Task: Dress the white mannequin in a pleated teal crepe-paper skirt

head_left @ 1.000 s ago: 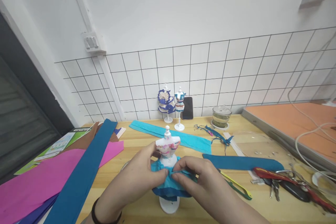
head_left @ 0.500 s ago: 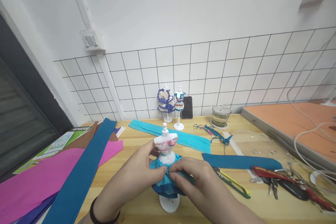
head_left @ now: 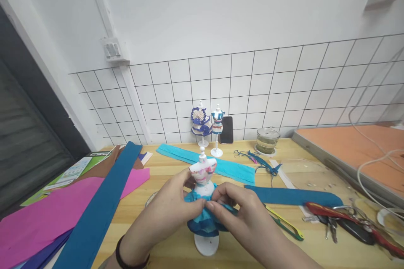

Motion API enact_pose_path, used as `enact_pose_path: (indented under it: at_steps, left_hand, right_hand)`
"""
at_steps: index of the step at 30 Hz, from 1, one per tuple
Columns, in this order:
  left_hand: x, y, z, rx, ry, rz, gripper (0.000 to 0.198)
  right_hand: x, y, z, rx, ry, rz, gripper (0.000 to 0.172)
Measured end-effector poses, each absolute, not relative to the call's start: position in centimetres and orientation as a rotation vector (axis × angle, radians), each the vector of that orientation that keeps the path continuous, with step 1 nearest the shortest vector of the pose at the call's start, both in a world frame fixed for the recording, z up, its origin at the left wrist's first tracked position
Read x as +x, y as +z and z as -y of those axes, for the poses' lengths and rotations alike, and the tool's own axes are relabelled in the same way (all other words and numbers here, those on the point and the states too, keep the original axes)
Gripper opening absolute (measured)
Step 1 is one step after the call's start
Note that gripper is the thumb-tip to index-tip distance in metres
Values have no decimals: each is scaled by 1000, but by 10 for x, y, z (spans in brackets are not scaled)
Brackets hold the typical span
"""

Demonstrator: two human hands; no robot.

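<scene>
A small white mannequin (head_left: 203, 172) with pink and blue stains on its chest stands upright on a round white base (head_left: 206, 244). Around its hips sits a ruffled blue crepe-paper skirt (head_left: 203, 222), light blue above and darker below. My left hand (head_left: 173, 201) curls round the mannequin's left side in view, its thumb pressing the skirt's waist at the front. My right hand (head_left: 235, 208) pinches the skirt's waist from the right, thumb and forefinger together. Both thumbs nearly meet at the front, partly hiding the waist.
Two dressed mini mannequins (head_left: 201, 128) and a phone (head_left: 226, 130) stand by the wall. A lidded glass cup (head_left: 267, 141) is at back right. Right of my hands lie a yellow-green cutter (head_left: 285, 222), a dark blue strip (head_left: 296, 196) and keys (head_left: 331, 229). Coloured paper (head_left: 63, 201) covers the left.
The view has shifted slightly, so everything appears a little to the right. Both hands remain at the skirt's waist, with small finger adjustments there.
</scene>
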State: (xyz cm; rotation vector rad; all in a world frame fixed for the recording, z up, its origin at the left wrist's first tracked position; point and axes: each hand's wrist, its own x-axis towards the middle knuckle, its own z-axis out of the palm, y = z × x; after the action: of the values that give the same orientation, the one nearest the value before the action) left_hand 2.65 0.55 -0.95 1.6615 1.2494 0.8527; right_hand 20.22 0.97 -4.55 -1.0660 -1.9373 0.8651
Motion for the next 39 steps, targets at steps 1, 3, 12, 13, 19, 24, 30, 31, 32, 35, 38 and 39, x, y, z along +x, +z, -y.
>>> enact_pose_path:
  at_steps: [1,3,12,13,19,24,30,31,32,35,38,39]
  left_hand:
    - [28,-10,-5,1660,866,-1243,43]
    - [33,-10,-4,1671,882,-1241,43]
    - [45,-8,5,1647,886,-1231,74]
    - [43,-9,4,1636,889,-1214,76]
    - [32,-12,-3,1535,855,-1112,59]
    - [30,-13,-9,1550,855,-1030,47]
    - [30,-14,-10,1501,850,-939,50]
    - [30,-14,-10,1497,843,-932,50]
    - [30,-14,-10,1497,842,-929,50]
    - [31,-15,-12,1490,870,-934,52]
    - [34,-17,-13,1450,898,-958,60]
    - [34,-18,-13,1429,904,-965,65]
  right_hand:
    - [203,-45,-10,-1091,862,1926,19]
    - [205,-45,-13,-1160,837,1908,20]
    - [220,-40,-30,-1049,819,2007,16]
    - [222,-41,-32,-1027,822,2012,16]
    - [227,-42,-40,-890,938,2035,23]
    - [229,-39,-38,-750,1127,1995,25]
    - [229,-37,-36,-832,1086,1986,27]
    - [229,-36,-36,-843,1078,1996,25]
    - [230,-35,-36,-853,1066,2005,22]
    - [231,-32,-36,-857,1029,1998,17]
    - [234,-34,-38,-840,1081,1957,27]
    - [235,-36,-39,-832,1115,1936,36]
